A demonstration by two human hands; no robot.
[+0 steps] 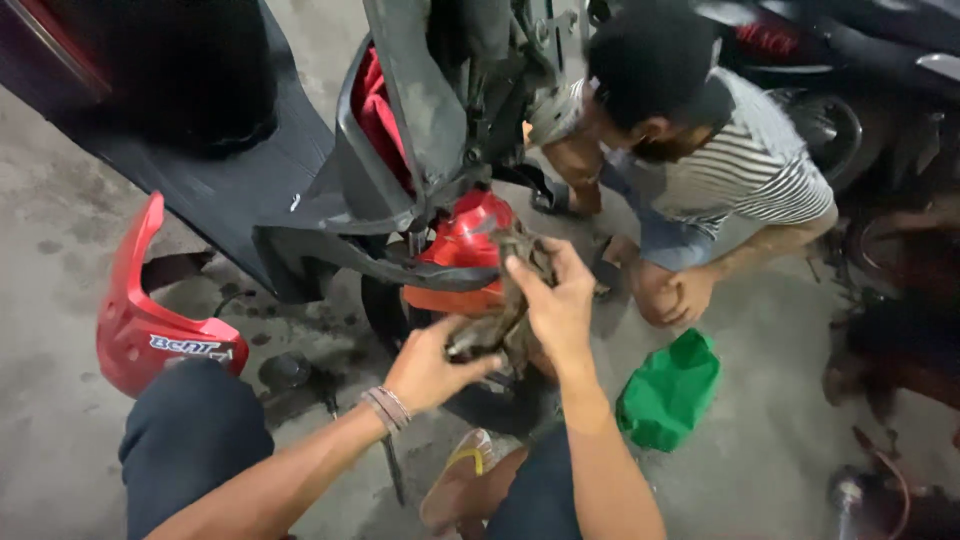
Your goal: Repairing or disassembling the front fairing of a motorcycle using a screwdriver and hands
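A dirty grey-brown rag (500, 325) is held between both my hands in front of a scooter's red front fender (465, 235). My left hand (432, 368), with a band on its wrist, grips the rag's lower end. My right hand (556, 295) closes over its upper end, near the fender. The scooter's front wheel (385, 310) sits just behind my hands, partly hidden by them. The scooter's dark body panels (400, 130) rise above.
A person in a striped shirt (745, 165) crouches on the far side of the scooter. A loose red body panel (140, 320) lies on the concrete floor at left. A green plastic container (668, 390) lies at right. Another motorcycle (850, 60) stands behind.
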